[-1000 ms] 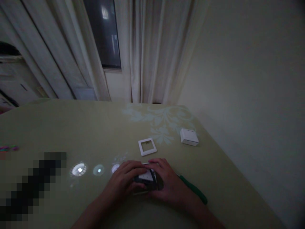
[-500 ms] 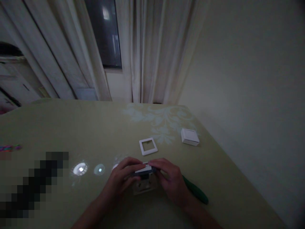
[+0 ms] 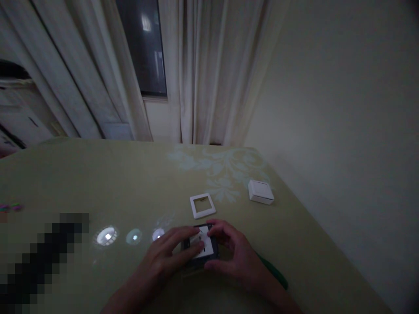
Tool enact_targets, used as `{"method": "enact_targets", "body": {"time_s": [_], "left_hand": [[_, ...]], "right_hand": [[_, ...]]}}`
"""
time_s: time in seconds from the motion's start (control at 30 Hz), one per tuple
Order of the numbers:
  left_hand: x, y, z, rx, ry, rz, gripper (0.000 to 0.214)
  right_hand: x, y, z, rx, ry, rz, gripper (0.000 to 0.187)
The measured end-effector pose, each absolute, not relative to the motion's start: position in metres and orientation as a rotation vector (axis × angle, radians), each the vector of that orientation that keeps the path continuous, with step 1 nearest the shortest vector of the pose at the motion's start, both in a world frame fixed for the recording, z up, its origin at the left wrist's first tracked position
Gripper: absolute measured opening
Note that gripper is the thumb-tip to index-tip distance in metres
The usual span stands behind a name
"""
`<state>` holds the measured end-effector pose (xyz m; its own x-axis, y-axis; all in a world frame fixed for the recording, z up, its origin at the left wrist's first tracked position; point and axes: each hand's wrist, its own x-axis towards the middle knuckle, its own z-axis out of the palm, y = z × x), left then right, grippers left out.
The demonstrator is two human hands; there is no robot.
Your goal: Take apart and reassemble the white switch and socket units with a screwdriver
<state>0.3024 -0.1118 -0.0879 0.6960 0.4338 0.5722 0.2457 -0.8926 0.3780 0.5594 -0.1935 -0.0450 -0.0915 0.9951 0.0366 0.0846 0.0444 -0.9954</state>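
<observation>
Between my hands is a wall socket (image 3: pixel 207 249) with a white slotted face and a dark surround, its face turned up towards me. My left hand (image 3: pixel 166 253) grips it from the left, with fingertips pressed on the white face. On the other side my right hand (image 3: pixel 237 253) clasps the socket's right edge between thumb and fingers. A pale edge shows below the socket, mostly hidden. Just beyond my hands a white square frame (image 3: pixel 196 214) lies flat on the table. A green handle (image 3: pixel 276 274) lies partly hidden behind my right hand and forearm.
A small white box (image 3: pixel 261 192) sits near the right edge of the green table (image 3: pixel 131 183). Something small and colourful (image 3: pixel 13 207) lies at the far left. A pixelated dark shape covers the lower left. Curtains (image 3: pixel 209 69) and a wall stand behind.
The socket has tipped so its white face now shows upward, where earlier it was seen edge-on. My left fingers have moved onto the face, and my right thumb has come down along its near edge.
</observation>
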Motion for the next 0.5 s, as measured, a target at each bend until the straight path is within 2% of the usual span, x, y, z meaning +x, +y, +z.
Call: {"method": "enact_targets", "body": {"time_s": [0.07, 0.1, 0.2, 0.23, 0.27, 0.5], "left_hand": [[0.305, -0.108, -0.086, 2.568, 0.573, 0.961, 0.050], [0.304, -0.107, -0.084, 2.518, 0.604, 0.905, 0.060], [0.299, -0.104, -0.080, 2.341, 0.696, 0.677, 0.121], [0.296, -0.103, -0.080, 2.285, 0.718, 0.610, 0.133], [0.294, -0.104, -0.081, 2.238, 0.733, 0.559, 0.134], [0.296, -0.107, -0.090, 2.061, 0.769, 0.449, 0.103]], "right_hand": [[0.562, -0.194, -0.046, -1.262, -1.478, 1.063, 0.057], [0.563, -0.194, -0.046, -1.293, -1.532, 1.001, 0.059], [0.567, -0.193, -0.048, -1.358, -1.644, 0.908, 0.064], [0.567, -0.192, -0.048, -1.374, -1.665, 0.902, 0.065], [0.568, -0.191, -0.049, -1.387, -1.679, 0.904, 0.066], [0.567, -0.188, -0.051, -1.412, -1.637, 0.985, 0.068]]}}
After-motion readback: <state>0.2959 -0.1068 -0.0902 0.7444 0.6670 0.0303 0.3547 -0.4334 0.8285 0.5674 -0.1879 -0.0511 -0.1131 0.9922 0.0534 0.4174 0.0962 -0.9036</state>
